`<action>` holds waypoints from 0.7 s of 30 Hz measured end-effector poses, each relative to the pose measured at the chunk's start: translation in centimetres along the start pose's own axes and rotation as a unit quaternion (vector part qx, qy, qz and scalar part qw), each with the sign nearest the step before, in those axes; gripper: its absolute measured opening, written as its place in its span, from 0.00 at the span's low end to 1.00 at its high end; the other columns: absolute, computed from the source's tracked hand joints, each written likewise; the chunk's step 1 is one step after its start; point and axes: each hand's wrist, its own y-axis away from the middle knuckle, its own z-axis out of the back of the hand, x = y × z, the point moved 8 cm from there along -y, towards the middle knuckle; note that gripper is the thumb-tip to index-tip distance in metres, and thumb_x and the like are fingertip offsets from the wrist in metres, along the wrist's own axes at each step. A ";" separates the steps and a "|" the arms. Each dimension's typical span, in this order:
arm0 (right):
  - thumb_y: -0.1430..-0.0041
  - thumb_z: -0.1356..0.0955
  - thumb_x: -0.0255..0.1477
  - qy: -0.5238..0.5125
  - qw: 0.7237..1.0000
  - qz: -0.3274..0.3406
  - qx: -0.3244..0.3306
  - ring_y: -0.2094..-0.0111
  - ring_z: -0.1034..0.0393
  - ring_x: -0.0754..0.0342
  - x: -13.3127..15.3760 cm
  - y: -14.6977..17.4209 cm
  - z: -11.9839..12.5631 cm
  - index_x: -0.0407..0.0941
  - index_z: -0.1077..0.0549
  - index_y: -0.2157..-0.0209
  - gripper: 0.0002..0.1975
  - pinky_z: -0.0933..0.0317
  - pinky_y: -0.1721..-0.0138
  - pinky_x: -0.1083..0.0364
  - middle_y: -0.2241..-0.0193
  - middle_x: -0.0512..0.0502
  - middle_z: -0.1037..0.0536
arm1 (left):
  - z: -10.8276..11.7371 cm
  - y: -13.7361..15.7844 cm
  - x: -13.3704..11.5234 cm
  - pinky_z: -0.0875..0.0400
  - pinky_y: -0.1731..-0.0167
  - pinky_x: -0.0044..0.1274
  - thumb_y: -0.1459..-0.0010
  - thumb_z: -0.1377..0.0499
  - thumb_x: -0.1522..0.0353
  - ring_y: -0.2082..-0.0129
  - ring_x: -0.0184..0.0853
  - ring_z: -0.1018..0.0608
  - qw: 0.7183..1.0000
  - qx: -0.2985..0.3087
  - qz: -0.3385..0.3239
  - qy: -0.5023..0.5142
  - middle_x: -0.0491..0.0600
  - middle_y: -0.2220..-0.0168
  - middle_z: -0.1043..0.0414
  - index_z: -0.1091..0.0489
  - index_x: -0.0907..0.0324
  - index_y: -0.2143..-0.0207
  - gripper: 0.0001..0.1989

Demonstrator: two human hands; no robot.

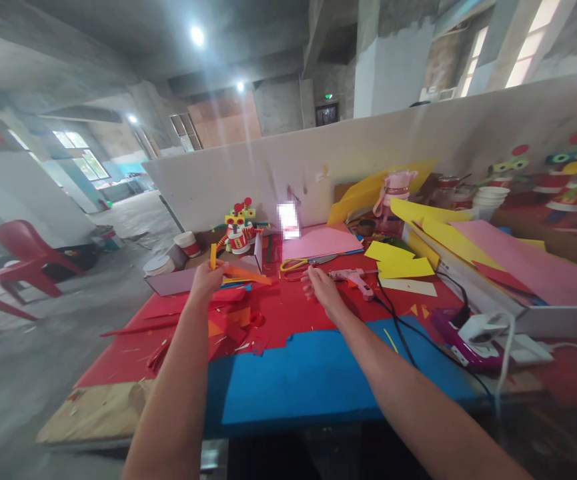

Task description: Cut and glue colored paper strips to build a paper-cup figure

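My left hand point(209, 277) is closed around orange paper strips point(243, 272); one narrow piece stands up above the fingers. Beneath and beside it lie red and orange paper scraps point(231, 323) on the red sheet. My right hand point(319, 285) is empty, its fingers apart, just over the red surface. A pink hot glue gun point(355, 280) lies close to its right side. Just beyond the fingertips are scissors with yellow handles point(294, 265). A blue sheet point(288, 380) covers the near part of the table.
Small robot figures point(239, 230) stand at the back left by paper cups point(187, 243). Pink sheets point(318, 241) and yellow paper point(401, 260) lie behind. On the right are a box of coloured sheets point(518, 260) and a purple power strip point(468, 343) with trailing cables. A white partition point(268, 160) closes the back.
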 end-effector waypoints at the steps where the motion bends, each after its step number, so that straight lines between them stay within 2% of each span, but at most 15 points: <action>1: 0.41 0.38 0.47 -0.007 1.000 -0.010 0.003 0.75 0.31 0.60 -0.3 -0.1 -0.1 0.44 0.31 0.66 0.19 0.38 0.79 0.62 0.67 0.47 0.25 | 1.3 -0.3 0.4 0.39 0.77 0.22 0.50 0.40 0.62 0.79 0.33 0.29 0.995 -0.035 -0.005 -0.095 0.52 0.74 0.25 0.28 0.62 0.63 0.15; 3: 0.41 0.37 0.45 -0.018 0.999 -0.019 0.018 0.78 0.32 0.61 -0.5 0.0 -0.5 0.44 0.32 0.66 0.17 0.39 0.80 0.62 0.68 0.48 0.25 | 2.4 -0.2 0.0 0.35 0.70 0.26 0.48 0.41 0.62 0.67 0.41 0.24 0.964 -0.088 -0.043 -0.247 0.57 0.63 0.24 0.28 0.60 0.57 0.17; 4: 0.42 0.36 0.44 -0.016 0.999 -0.017 0.027 0.79 0.32 0.61 -0.5 0.1 -0.8 0.44 0.32 0.67 0.16 0.39 0.81 0.63 0.69 0.48 0.25 | 1.8 0.2 -0.4 0.34 0.67 0.27 0.47 0.42 0.61 0.63 0.43 0.23 0.949 -0.078 -0.069 -0.296 0.58 0.59 0.25 0.27 0.59 0.56 0.17; 5: 0.42 0.36 0.42 -0.009 0.999 -0.014 0.037 0.80 0.33 0.62 -0.5 0.2 -1.1 0.44 0.32 0.68 0.14 0.39 0.81 0.62 0.70 0.49 0.25 | 0.5 0.7 -0.9 0.33 0.65 0.28 0.45 0.44 0.61 0.60 0.44 0.23 0.938 -0.041 -0.099 -0.329 0.57 0.58 0.25 0.27 0.57 0.57 0.16; 8: 0.42 0.36 0.36 0.029 0.998 -0.007 0.063 0.81 0.34 0.62 -0.6 0.4 -1.6 0.44 0.32 0.69 0.10 0.39 0.81 0.62 0.72 0.49 0.24 | -5.2 2.9 -1.8 0.33 0.60 0.28 0.46 0.42 0.62 0.57 0.45 0.24 0.898 0.126 -0.171 -0.384 0.56 0.59 0.24 0.24 0.57 0.62 0.12; 10: 0.42 0.36 0.34 0.048 0.996 -0.010 0.077 0.81 0.34 0.62 -0.8 0.5 -1.8 0.43 0.31 0.69 0.08 0.40 0.81 0.62 0.74 0.50 0.24 | -7.8 4.1 -2.2 0.33 0.59 0.29 0.48 0.40 0.65 0.55 0.46 0.24 0.872 0.163 -0.191 -0.421 0.58 0.57 0.25 0.24 0.58 0.62 0.11; 13: 0.43 0.36 0.33 0.053 0.995 -0.011 0.089 0.82 0.34 0.62 -1.3 0.3 -2.0 0.43 0.31 0.70 0.08 0.40 0.81 0.62 0.76 0.50 0.25 | -9.6 4.9 -3.0 0.32 0.59 0.30 0.48 0.42 0.71 0.55 0.46 0.24 0.862 0.160 -0.198 -0.439 0.60 0.55 0.26 0.25 0.60 0.62 0.11; 15: 0.43 0.35 0.34 0.053 0.994 -0.010 0.090 0.82 0.35 0.62 -1.6 0.1 -2.1 0.43 0.30 0.71 0.09 0.41 0.81 0.62 0.76 0.50 0.25 | -9.7 5.0 -3.8 0.32 0.60 0.29 0.47 0.44 0.72 0.56 0.45 0.23 0.864 0.149 -0.195 -0.439 0.61 0.57 0.26 0.26 0.61 0.61 0.11; 17: 0.43 0.36 0.34 0.051 0.994 -0.012 0.092 0.82 0.35 0.62 -1.7 -0.1 -2.2 0.43 0.30 0.71 0.09 0.41 0.81 0.62 0.76 0.50 0.25 | -8.6 4.9 -5.3 0.32 0.61 0.29 0.45 0.45 0.72 0.57 0.44 0.23 0.873 0.122 -0.194 -0.431 0.61 0.59 0.25 0.26 0.62 0.60 0.12; 21: 0.44 0.35 0.37 0.014 0.998 0.000 0.062 0.78 0.33 0.60 -0.9 -0.5 -1.4 0.43 0.30 0.70 0.11 0.38 0.77 0.60 0.74 0.49 0.25 | -3.9 4.7 -10.6 0.34 0.67 0.26 0.44 0.46 0.65 0.65 0.41 0.23 0.912 0.032 -0.229 -0.339 0.55 0.67 0.24 0.26 0.59 0.66 0.11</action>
